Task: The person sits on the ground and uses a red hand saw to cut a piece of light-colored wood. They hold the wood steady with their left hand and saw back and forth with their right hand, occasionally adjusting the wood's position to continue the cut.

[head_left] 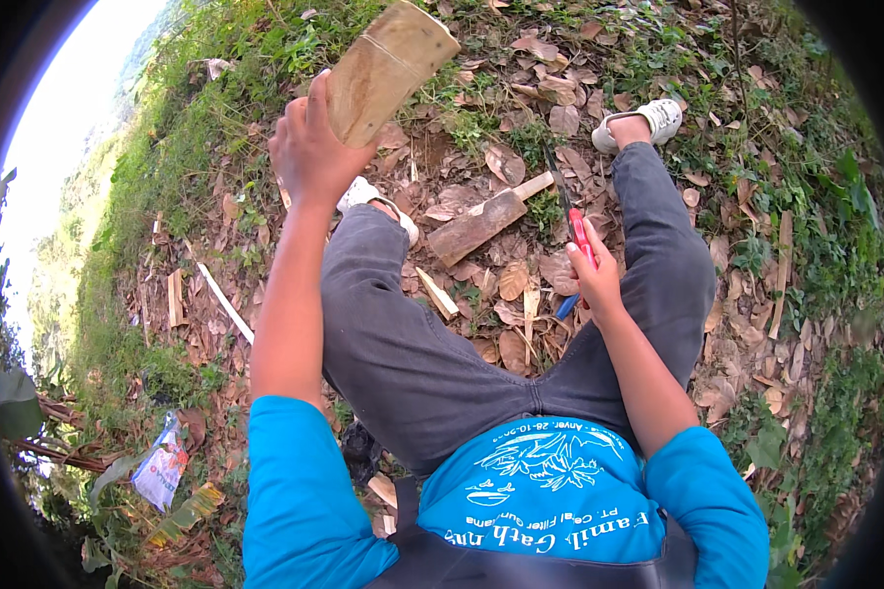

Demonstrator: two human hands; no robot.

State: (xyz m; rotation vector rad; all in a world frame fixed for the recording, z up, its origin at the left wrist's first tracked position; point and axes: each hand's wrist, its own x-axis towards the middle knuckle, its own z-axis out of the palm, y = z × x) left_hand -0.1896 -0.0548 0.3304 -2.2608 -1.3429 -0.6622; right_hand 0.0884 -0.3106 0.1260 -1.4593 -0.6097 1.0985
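My left hand (314,142) is raised at the upper left, its fingers wrapped round the lower end of a thick tan wood block (388,74). The block tilts up and to the right, above the ground. In my right hand (597,270), low between my knees, is a blade tool with a red and blue handle (578,233). Its narrow dark blade points away from me; edge-on, it does not show whether it is a knife or a saw. A wooden club (478,229) with a slimmer pale handle lies on the leaves left of the blade, apart from both hands.
Split wood pieces (437,294) lie on dry leaves between my legs. More sticks lie at left, beside a long pale strip (225,303), and at right near a wooden slat (782,275). A crumpled plastic packet (160,463) lies lower left. Green plants edge both sides.
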